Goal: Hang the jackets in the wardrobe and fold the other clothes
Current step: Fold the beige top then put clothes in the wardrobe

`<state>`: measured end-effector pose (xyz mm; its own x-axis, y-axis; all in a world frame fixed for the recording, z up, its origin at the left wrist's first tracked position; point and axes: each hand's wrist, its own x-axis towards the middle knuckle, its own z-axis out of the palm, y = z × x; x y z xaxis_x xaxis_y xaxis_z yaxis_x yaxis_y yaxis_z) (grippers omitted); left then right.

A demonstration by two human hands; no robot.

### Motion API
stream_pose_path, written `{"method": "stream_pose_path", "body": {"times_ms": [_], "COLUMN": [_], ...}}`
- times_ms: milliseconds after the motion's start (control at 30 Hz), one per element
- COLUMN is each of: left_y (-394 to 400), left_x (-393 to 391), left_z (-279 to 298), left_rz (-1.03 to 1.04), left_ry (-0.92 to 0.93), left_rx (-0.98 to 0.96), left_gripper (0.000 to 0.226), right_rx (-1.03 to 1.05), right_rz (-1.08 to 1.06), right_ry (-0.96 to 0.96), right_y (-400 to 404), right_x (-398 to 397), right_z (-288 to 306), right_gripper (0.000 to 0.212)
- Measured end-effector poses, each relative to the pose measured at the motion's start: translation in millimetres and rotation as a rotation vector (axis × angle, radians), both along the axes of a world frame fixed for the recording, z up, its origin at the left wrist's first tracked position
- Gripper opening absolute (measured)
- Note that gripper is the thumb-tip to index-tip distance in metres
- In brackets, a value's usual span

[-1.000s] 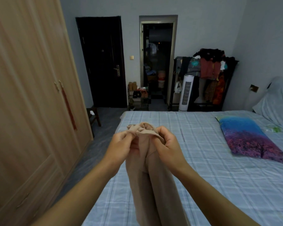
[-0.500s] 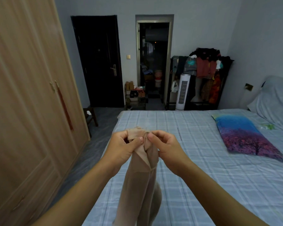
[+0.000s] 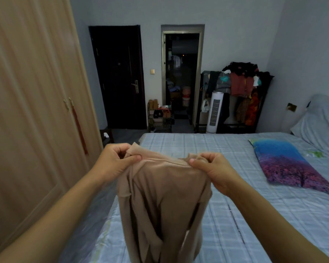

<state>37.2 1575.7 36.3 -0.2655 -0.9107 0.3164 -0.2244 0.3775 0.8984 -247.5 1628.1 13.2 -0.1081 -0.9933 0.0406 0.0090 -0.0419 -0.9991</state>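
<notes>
A thin beige garment (image 3: 163, 202) hangs in front of me over the near corner of the bed (image 3: 254, 215). My left hand (image 3: 115, 162) pinches its top edge at the left corner. My right hand (image 3: 211, 168) pinches the same edge at the right, so the waistband is stretched flat between them. The rest of the fabric droops down and out of view at the bottom. The wooden wardrobe (image 3: 32, 111) stands at my left with its doors closed.
A colourful pillow (image 3: 287, 164) and a pale pillow (image 3: 319, 122) lie on the bed's right side. At the far wall are a loaded clothes rack (image 3: 241, 88), a white tower fan (image 3: 215, 111), a shoe shelf (image 3: 160, 116), a dark door and an open doorway.
My hands, which held the bunched top of the garment close together, have moved apart and spread its top edge wide. The view has tilted slightly.
</notes>
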Motion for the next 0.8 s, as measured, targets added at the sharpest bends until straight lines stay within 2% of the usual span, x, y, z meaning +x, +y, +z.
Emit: {"method": "stream_pose_path", "body": {"times_ms": [67,133,267,333,400,433,500,533,633,800], "left_y": [-6,-10,-5,-2,1,2,6,8,8,4], "left_x": [10,15,10,12,16,18,18,17,18,20], "left_z": [-1,-3,0,3,9,12,16,19,23,32], "left_rz": [0.007,0.007,-0.061,-0.113,-0.178,-0.222,-0.321,-0.352,-0.342,-0.276], "left_ry": [-0.044,-0.054,-0.009,-0.008,-0.157,-0.277,-0.444,-0.467,-0.449,-0.322], "left_rx": [-0.006,-0.012,-0.05,-0.061,-0.088,-0.103,-0.143,-0.166,-0.177,-0.133], "left_gripper": [0.004,0.006,0.004,0.019,0.037,0.039,0.027,0.018,0.015,0.032], "right_rx": [-0.091,-0.126,-0.126,-0.148,-0.211,-0.255,-0.334,-0.358,-0.4,-0.508], "right_rz": [-0.112,-0.152,-0.052,0.001,0.025,0.034,0.067,0.083,0.07,0.005], "right_ry": [0.16,0.237,0.364,0.389,0.422,0.448,0.505,0.522,0.543,0.539], "right_y": [-3,-4,1,6,10,11,11,11,9,7], "right_x": [-11,-17,-22,-25,-27,-28,-29,-29,-30,-30], "right_z": [2,4,10,14,16,17,18,18,22,33], "right_gripper": [0.007,0.011,0.016,0.014,0.014,0.015,0.016,0.016,0.018,0.015]}}
